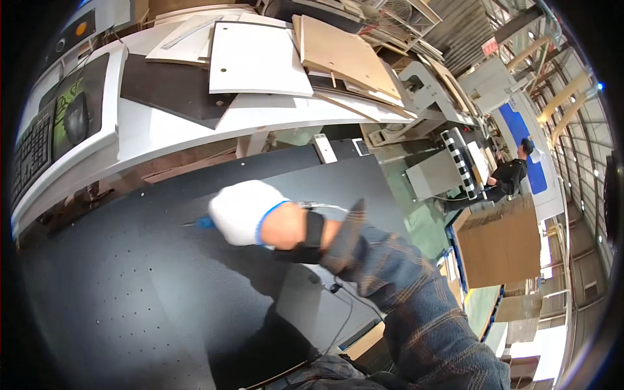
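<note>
My right hand [247,211], in a white knit glove with a blue cuff, reaches in from the lower right above a large dark panel [162,279]. It is closed round a blue tool [206,222] whose thin pointed tip sticks out to the left. The glove hides the rest of the tool, so its exact kind does not show. Rows of small drilled holes dot the panel's left part. A dark band circles my wrist, and a clear tube or cord [328,207] curves beside it. My left hand is out of the picture.
Beyond the panel runs a white desk [169,140] with stacked boards [260,58], a keyboard [32,149] and a mouse [76,118]. A small white device [324,149] lies at the panel's far edge. Another person [510,172] stands at a machine on the right, near brown sheets [497,244].
</note>
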